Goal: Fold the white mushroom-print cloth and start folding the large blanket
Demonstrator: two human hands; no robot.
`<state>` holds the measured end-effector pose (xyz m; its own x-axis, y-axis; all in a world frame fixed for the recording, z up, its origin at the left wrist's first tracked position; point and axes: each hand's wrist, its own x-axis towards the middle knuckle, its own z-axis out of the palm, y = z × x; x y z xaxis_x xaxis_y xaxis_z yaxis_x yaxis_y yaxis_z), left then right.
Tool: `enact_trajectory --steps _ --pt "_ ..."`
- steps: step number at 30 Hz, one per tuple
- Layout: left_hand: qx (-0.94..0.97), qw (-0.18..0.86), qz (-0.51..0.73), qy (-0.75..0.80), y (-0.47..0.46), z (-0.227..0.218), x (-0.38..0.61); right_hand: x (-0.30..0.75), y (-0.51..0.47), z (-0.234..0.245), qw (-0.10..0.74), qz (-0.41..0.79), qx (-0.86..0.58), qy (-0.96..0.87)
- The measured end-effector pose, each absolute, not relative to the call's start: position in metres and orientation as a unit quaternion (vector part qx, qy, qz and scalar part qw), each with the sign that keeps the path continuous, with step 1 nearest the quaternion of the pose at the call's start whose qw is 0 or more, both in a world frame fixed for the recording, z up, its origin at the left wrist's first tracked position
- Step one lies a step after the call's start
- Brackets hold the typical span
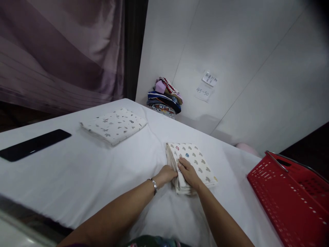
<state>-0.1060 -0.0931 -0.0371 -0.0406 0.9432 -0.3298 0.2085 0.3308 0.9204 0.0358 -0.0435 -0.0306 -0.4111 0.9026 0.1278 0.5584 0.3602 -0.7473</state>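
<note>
Near the middle of the white worktop (77, 178) lies a folded patterned cloth (197, 161), its layered edge turned left. The right hand (189, 174) rests flat and open on top, covering the near corner. The left hand (166, 174) curls against the layered edge with its fingertips hidden, so I cannot tell whether it grips. A red basket (290, 199) is cut off at right. The writing on the wall notes (205, 87) is hard to read.
</note>
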Motion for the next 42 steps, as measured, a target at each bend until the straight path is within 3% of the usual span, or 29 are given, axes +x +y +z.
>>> enact_trajectory --steps 9,42 --pt "0.493 0.475 0.319 0.656 -0.099 -0.038 -0.113 0.034 -0.043 -0.021 0.251 0.329 -0.474 -0.777" --pt "0.361 0.459 0.447 0.678 -0.031 -0.043 -0.13 -0.006 0.007 -0.013 0.274 0.281 -0.47 -0.79"
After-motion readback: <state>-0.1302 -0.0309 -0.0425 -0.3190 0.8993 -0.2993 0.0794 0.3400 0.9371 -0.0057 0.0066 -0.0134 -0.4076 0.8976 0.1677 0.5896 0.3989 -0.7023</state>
